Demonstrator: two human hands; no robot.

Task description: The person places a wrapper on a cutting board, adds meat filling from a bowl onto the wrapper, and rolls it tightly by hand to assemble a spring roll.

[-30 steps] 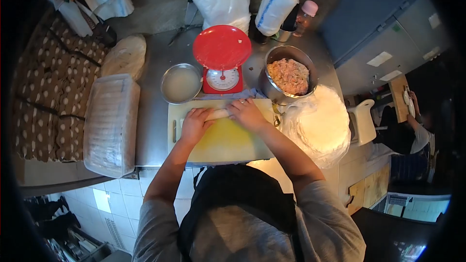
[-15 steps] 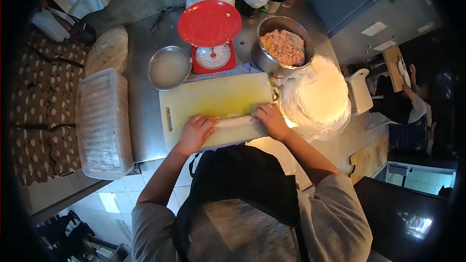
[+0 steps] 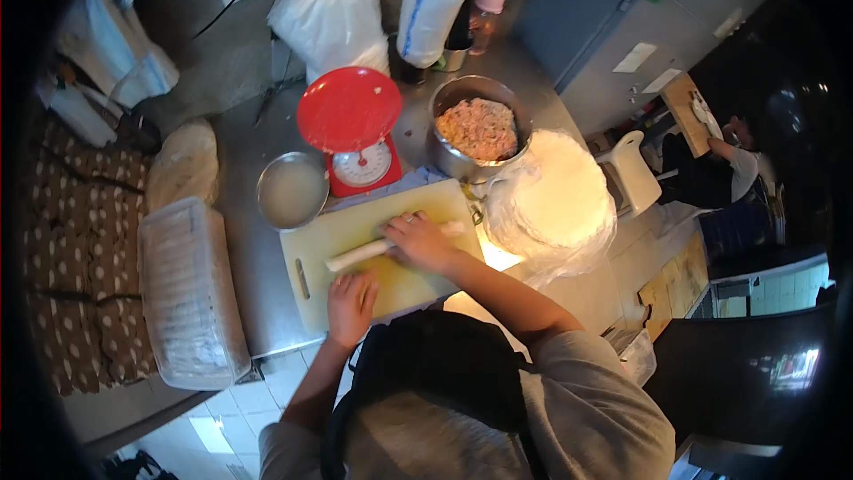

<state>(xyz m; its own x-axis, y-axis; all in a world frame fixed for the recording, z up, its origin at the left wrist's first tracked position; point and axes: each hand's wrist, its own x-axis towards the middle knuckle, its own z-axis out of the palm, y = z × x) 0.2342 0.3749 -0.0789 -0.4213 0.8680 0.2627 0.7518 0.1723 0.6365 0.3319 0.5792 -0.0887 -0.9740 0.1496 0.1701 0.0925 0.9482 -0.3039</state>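
Observation:
A long white roll (image 3: 359, 254) lies diagonally across the pale cutting board (image 3: 305, 309). My right hand (image 3: 418, 240) rests over the roll's middle, with its fingers on top; the roll shows on both sides of it. Just below the roll's left end, my left hand (image 3: 353, 302) is at the board's near edge, apart from the roll, and its fingers look extended and near each other. Behind the board are a red scale (image 3: 362, 164) with a red dish (image 3: 349, 109) and a metal bowl of cloudy liquid (image 3: 293, 189).
A pot (image 3: 455, 160) of ground filling (image 3: 480, 129) stands behind right, beside a stack of round wrappers (image 3: 555, 191) in plastic. At left are a plastic container (image 3: 191, 293) and egg trays (image 3: 80, 258). Another person (image 3: 733, 169) is at far right.
My left hand has come off the roll and moved nearer to me. My right hand has shifted from the roll's right end to its middle. The camera view has tilted.

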